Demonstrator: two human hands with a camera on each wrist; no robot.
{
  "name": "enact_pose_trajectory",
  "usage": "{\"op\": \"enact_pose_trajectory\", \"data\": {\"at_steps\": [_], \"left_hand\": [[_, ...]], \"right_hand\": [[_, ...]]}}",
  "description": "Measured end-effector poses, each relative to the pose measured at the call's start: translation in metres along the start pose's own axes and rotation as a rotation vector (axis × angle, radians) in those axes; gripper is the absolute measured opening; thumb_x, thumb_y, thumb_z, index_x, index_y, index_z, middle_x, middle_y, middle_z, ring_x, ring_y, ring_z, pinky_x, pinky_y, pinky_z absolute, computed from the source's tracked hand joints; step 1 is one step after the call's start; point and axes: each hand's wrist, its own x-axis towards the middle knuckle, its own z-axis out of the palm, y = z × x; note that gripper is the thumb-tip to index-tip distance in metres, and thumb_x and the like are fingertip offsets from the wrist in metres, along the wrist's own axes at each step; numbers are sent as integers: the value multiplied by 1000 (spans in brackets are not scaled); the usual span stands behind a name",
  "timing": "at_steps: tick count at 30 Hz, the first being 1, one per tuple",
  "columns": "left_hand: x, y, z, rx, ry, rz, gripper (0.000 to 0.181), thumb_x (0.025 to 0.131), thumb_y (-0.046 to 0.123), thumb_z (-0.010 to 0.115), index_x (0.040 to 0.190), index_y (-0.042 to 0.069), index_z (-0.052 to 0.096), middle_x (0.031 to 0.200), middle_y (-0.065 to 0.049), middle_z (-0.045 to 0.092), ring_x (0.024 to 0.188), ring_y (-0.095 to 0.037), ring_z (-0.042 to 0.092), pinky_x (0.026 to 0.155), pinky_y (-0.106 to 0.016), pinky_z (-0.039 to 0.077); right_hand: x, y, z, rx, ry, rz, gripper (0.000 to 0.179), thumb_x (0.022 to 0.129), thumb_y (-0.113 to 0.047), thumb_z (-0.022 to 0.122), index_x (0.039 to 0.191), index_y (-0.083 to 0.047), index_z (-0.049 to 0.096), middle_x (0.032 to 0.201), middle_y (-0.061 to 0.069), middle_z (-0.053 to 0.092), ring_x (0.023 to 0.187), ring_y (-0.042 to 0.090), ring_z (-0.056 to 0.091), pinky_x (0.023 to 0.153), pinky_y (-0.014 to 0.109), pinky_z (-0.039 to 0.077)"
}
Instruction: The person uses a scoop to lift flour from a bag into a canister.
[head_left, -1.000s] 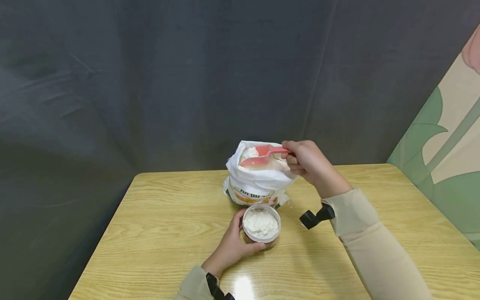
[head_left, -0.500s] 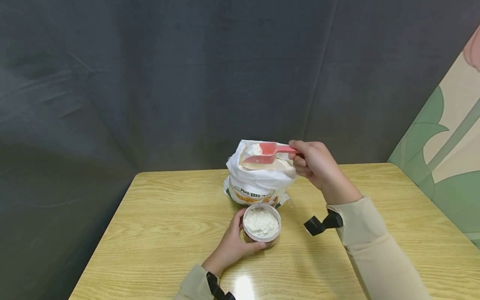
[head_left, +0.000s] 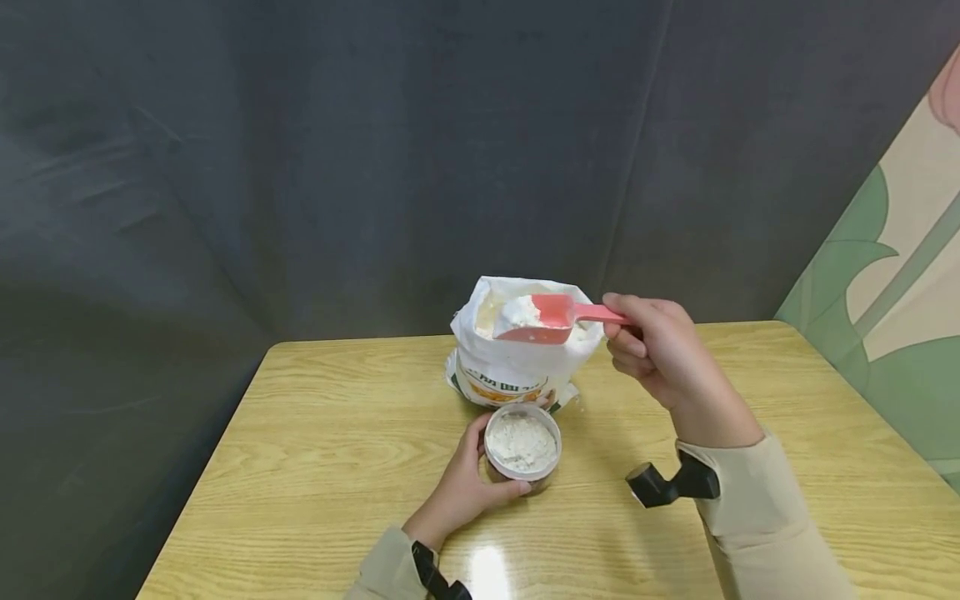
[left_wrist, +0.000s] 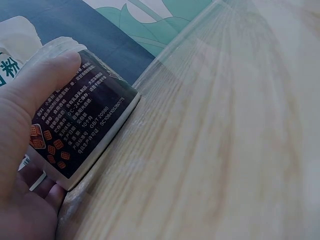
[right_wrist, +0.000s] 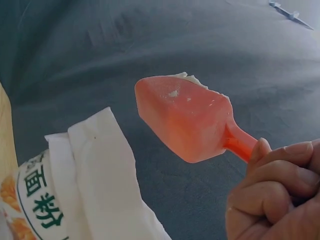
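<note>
My right hand (head_left: 656,350) grips the handle of a pink scoop (head_left: 551,321), which carries a heap of white flour (head_left: 519,313). In the head view the scoop appears over the mouth of an open white flour bag (head_left: 510,358); the right wrist view shows the scoop (right_wrist: 185,120) raised clear of the bag's folded rim (right_wrist: 105,175). My left hand (head_left: 465,483) holds a round tub (head_left: 522,479) on the table, fingers and thumb around its side. White flour fills much of the tub. A dark printed label (left_wrist: 80,115) wraps the tub in the left wrist view.
The bag stands just behind the tub on a wooden table (head_left: 337,433). A dark curtain (head_left: 375,167) hangs behind the table's far edge. A patterned panel (head_left: 885,317) stands at the right.
My right hand has drawn the flour-laden scoop to the right and toward me, from inside the bag's mouth to above it. The left hand and tub have stayed put.
</note>
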Motion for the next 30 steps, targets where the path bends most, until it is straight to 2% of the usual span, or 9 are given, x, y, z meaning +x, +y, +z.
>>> {"op": "enact_pose_trajectory", "data": {"at_steps": [9, 20, 25, 30], "left_hand": [[-3, 3, -3, -8, 0, 27, 104, 72, 23, 93, 154, 19, 31, 154, -7, 39, 142, -27, 40, 118, -54, 26], [-2, -1, -2, 0, -3, 28, 102, 73, 22, 93, 154, 16, 31, 152, -8, 41, 140, -27, 42, 117, -52, 29], [-2, 0, -2, -14, -7, 20, 102, 72, 22, 93, 153, 17, 32, 152, -6, 42, 139, -25, 42, 116, -50, 28], [-3, 0, -2, -21, -7, 20, 102, 73, 21, 93, 154, 18, 31, 152, -6, 41, 139, -25, 42, 116, -52, 28]], "right_hand": [[-20, 19, -1, 71, -76, -45, 48, 109, -16, 44, 65, -10, 64, 52, 2, 29, 47, 20, 15, 46, 34, 7], [-33, 49, -10, 185, -166, -99, 52, 108, -7, 34, 67, -12, 66, 53, 3, 21, 44, 19, 10, 43, 33, 1], [-35, 61, -13, 205, -209, -77, 53, 108, -6, 32, 69, -13, 68, 53, 3, 22, 45, 18, 10, 43, 32, 1], [-32, 69, -18, 171, -248, -34, 52, 109, -8, 34, 70, -14, 68, 54, 3, 22, 46, 18, 11, 44, 33, 2]]}}
